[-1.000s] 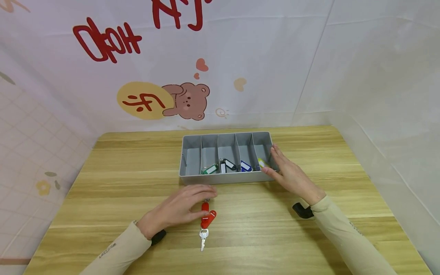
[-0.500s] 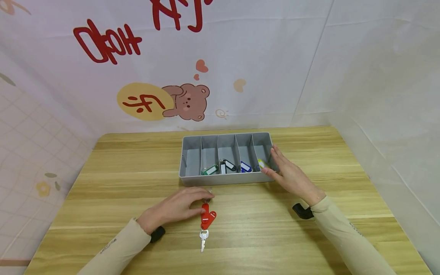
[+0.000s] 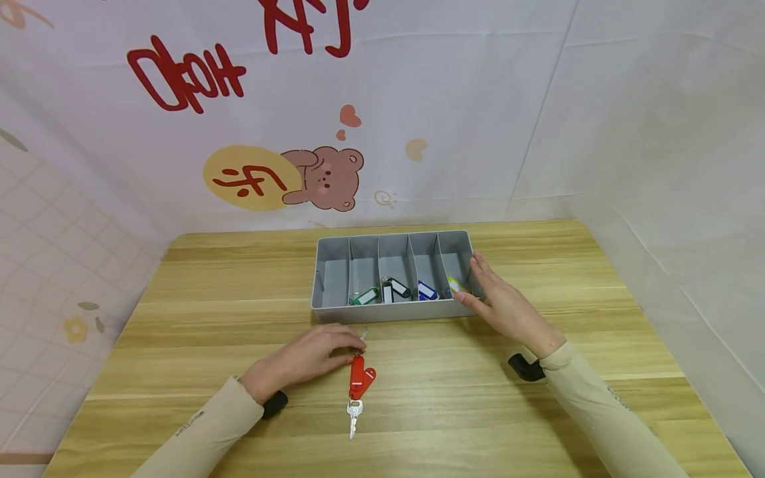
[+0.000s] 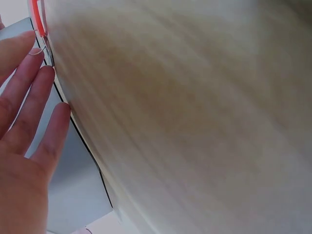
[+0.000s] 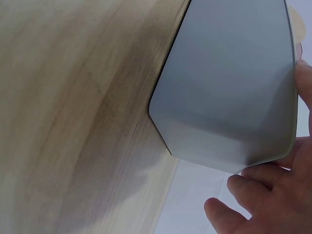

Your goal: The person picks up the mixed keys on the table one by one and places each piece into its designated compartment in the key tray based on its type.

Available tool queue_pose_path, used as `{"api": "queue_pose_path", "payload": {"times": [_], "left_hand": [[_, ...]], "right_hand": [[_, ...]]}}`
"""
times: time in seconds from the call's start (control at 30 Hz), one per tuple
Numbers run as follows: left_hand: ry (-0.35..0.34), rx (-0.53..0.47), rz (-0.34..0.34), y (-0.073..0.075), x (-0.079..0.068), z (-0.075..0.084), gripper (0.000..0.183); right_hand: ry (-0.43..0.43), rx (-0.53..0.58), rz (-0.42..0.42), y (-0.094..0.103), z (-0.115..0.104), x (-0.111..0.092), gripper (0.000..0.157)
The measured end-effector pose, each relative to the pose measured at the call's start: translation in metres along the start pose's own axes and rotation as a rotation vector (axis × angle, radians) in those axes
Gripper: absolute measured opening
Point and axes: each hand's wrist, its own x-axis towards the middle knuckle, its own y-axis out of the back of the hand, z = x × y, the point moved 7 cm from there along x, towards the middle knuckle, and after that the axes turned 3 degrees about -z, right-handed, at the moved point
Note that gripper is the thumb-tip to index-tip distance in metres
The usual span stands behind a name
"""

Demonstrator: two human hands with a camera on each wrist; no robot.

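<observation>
On the table lie two red key tags (image 3: pixel 357 376), one overlapping the other. A silver key (image 3: pixel 354 415) points toward the front edge, and the tip of another key (image 3: pixel 364 334) shows beyond my left hand. With thumb and fingertips, my left hand (image 3: pixel 307 355) pinches the key ring (image 4: pixel 47 47) above the red tags; the fingers partly hide it. Behind stands a grey divided tray (image 3: pixel 391 312). My right hand (image 3: pixel 508 305) holds its front right corner, thumb at the front rim and fingers along the end wall (image 5: pixel 219 151).
The tray's compartments hold a green key tag (image 3: pixel 366 296), black key tags (image 3: pixel 399 287), a blue key tag (image 3: pixel 427 290) and a yellow key tag (image 3: pixel 455 285). No tag shows in the leftmost compartment. A printed cloth (image 3: pixel 478 99) hangs behind the wooden table (image 3: pixel 239 285).
My left hand has drawn slightly left and its fingers have closed on the key ring, uncovering more of the red tags and the far key. The right hand stays on the tray.
</observation>
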Motion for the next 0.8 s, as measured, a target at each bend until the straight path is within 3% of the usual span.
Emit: {"api": "queue_pose_path", "payload": {"times": [0.57, 0.8], "left_hand": [[-0.026, -0.004, 0.033, 0.0009, -0.0028, 0.0007, 0.01], [-0.015, -0.034, 0.093, 0.009, -0.0088, 0.0033, 0.01]], "right_hand": [[0.002, -0.005, 0.005, 0.0001, -0.0017, 0.0, 0.092], [0.002, -0.007, -0.001, -0.0003, -0.0005, -0.0003, 0.091]]}}
